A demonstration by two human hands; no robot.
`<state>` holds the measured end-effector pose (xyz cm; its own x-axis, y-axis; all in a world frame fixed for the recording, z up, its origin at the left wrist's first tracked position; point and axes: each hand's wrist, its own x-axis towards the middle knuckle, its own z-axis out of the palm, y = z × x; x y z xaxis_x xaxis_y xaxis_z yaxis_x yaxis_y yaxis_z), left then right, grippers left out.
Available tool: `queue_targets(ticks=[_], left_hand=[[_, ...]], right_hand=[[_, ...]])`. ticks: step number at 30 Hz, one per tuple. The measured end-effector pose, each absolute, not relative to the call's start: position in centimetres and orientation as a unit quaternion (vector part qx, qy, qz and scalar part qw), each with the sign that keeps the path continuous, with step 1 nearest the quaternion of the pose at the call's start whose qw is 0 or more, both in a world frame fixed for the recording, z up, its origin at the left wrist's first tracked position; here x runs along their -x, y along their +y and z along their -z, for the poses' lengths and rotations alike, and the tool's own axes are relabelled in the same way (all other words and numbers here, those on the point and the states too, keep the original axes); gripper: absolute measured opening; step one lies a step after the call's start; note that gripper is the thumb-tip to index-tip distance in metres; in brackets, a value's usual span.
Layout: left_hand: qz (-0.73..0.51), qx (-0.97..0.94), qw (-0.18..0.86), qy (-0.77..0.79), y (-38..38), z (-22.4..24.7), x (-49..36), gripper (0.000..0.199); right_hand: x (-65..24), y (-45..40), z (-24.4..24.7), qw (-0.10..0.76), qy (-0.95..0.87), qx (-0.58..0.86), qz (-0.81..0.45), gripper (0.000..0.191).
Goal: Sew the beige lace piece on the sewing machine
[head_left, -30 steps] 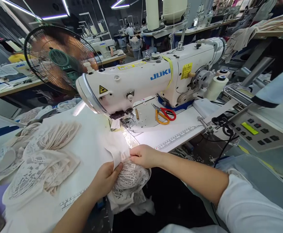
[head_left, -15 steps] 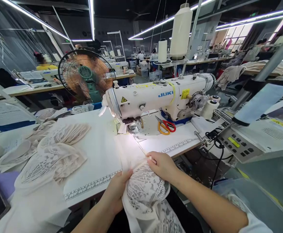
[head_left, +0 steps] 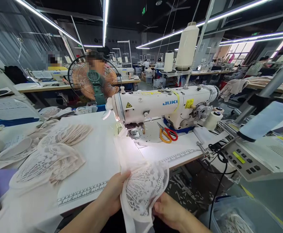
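Note:
A cream lace bra point(head_left: 145, 186) hangs over the front edge of the machine table, its upper end running to the needle area of a white JUKI sewing machine point(head_left: 151, 108). My left hand point(head_left: 114, 192) is closed on the left edge of the bra, thumb on top. Lower down, my right hand point(head_left: 169, 210) pinches the bra's right edge below the lace cup, some of its fingers hidden under the fabric. Orange-and-red-handled scissors point(head_left: 167, 134) lie on the machine bed, right of the needle.
Stacked lace bra pieces point(head_left: 51, 158) cover the left of the table. A fan point(head_left: 94, 79) stands behind, with a person beyond it. Thread cones point(head_left: 186, 47) rise behind the machine. To the right are a control box point(head_left: 248, 158) and a plastic bin point(head_left: 233, 213) of scraps.
My right hand has let go near the top of the cup and moved down to its lower right edge. The lace cup now lies spread more openly. The camera view has tilted up slightly.

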<state>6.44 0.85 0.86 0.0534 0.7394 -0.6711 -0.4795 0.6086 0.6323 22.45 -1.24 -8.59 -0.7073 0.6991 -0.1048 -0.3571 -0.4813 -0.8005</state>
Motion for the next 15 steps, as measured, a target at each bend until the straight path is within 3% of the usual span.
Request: queue_targets(ticks=[3, 6, 9, 12, 15], left_hand=[[-0.385, -0.187, 0.716, 0.551, 0.9, -1.2, -5.3, 0.019], [-0.266, -0.329, 0.640, 0.641, 1.7, -2.0, -3.0, 0.027], [-0.087, -0.545, 0.385, 0.740, 3.4, -3.1, -0.7, 0.038], [-0.019, -0.715, 0.106, 0.691, 5.9, -3.6, 0.3, 0.038], [-0.020, -0.819, 0.033, 0.572, 8.9, -2.7, 0.2, 0.037]], right_hand=[[-21.5, -1.0, 9.2, 0.273, -0.352, 0.218, -0.869, 0.073], [-21.8, -1.1, 9.2, 0.272, -0.354, 0.204, -0.871, 0.068], [-22.7, -1.3, 8.0, 0.272, -0.331, 0.208, -0.879, 0.070], [-23.5, -1.2, 6.9, 0.254, -0.315, 0.262, -0.876, 0.078], [-24.4, -1.0, 7.0, 0.224, -0.310, 0.336, -0.860, 0.080]])
